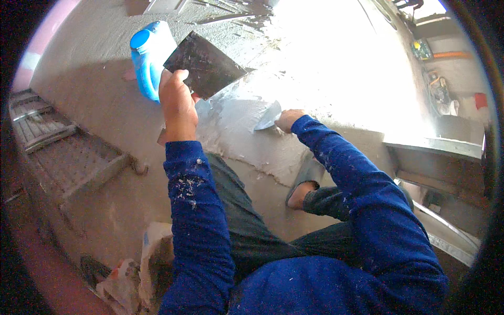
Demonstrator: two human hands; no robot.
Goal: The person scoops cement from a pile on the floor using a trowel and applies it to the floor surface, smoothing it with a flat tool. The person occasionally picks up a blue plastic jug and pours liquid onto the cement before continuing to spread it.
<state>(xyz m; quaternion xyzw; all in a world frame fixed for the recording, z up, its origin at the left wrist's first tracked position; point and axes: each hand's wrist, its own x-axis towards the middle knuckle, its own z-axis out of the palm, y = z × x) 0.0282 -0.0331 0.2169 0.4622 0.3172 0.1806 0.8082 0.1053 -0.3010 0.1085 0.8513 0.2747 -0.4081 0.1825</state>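
While your left hand [177, 105] is clamping its grip on a dark square hawk plate [206, 64], held up at eleven o'clock beside a blue plastic jug [149, 58], your right hand [289, 119] is closing its grip on a trowel [269, 117], pressing the blade against the wet grey plaster [247, 131] on the wall, just past centre toward one o'clock.

I have one view only, from the head, looking steeply down and forward over both blue sleeves at the wall [105, 105] close ahead. The fisheye bends edges near its dark rim; knees and a foot [300, 193] sit directly below.
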